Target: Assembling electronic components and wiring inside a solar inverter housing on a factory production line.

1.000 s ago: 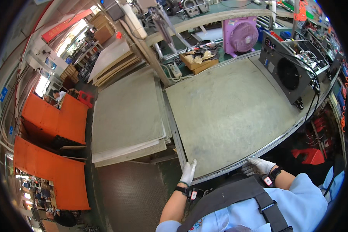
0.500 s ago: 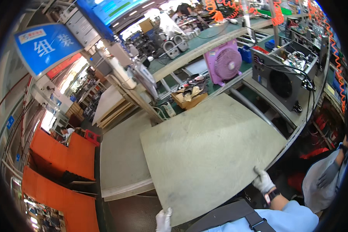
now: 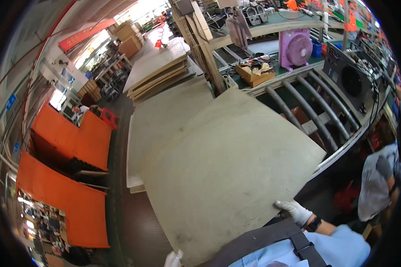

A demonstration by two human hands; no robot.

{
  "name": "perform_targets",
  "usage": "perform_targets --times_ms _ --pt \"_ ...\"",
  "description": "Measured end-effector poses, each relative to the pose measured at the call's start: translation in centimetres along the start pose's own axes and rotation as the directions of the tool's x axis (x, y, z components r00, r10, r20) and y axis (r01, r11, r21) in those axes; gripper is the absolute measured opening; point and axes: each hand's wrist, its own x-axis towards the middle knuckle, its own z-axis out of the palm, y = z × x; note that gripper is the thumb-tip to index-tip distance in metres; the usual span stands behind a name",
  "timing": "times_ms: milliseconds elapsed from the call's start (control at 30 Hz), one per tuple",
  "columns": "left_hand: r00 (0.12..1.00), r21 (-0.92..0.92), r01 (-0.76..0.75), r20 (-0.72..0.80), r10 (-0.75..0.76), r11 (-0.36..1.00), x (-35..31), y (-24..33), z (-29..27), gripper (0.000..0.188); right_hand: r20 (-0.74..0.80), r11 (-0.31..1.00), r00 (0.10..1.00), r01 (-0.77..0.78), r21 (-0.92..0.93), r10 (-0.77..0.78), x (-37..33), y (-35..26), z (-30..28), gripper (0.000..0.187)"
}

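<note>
A large flat grey-green board (image 3: 236, 164) with scuffed faces spreads across the middle, slightly tilted in the picture. My right hand (image 3: 296, 212), in a white glove, grips its near right edge with the fingers partly hidden beneath. At the near left corner my left hand (image 3: 173, 259), also gloved in white, holds the board's edge; only its fingertips show at the lower rim. The board's far left part overlaps a lower stack of similar boards (image 3: 136, 142), and its right corner reaches over the edge of a roller conveyor (image 3: 318, 113).
Beyond lies a second stack of boards (image 3: 160, 73). A wooden post (image 3: 211, 66) stands near an open cardboard box (image 3: 256, 73) and a purple fan (image 3: 295, 50). A black machine housing (image 3: 349, 73) sits on the conveyor. Orange partitions (image 3: 71, 138) line the left; another person (image 3: 381, 178) is at right.
The board has shifted left, off much of the conveyor, baring several rollers and covering more of the lower stack. Both hands moved left with it. The view has also turned left.
</note>
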Motion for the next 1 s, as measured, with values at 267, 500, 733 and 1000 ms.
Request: perform_targets --times_ms 267,500,733,1000 --pt "0.923 -0.063 0.266 -0.272 -0.273 0.962 -2.5 -2.9 -3.1 0.032 0.124 0.884 0.992 0.062 -0.464 -0.005 12.8 -1.4 9.4 0.039" --pt "0.908 -0.46 0.065 0.395 0.138 0.886 10.5 -1.9 4.4 0.041 0.452 0.036 0.666 0.583 -0.812 -0.594 15.3 -8.4 18.3 0.069" --pt "0.954 -0.716 0.149 0.286 0.092 0.682 23.7 5.1 6.5 0.04 0.033 0.195 0.915 0.122 -0.973 -0.403 -1.1 -3.3 2.2 0.039" --pt "0.853 -0.64 0.397 0.522 -0.007 0.657 27.9 6.4 5.7 0.044 -0.457 0.474 0.78 -0.237 -0.848 -0.428 -12.0 1.4 -9.7 0.044"
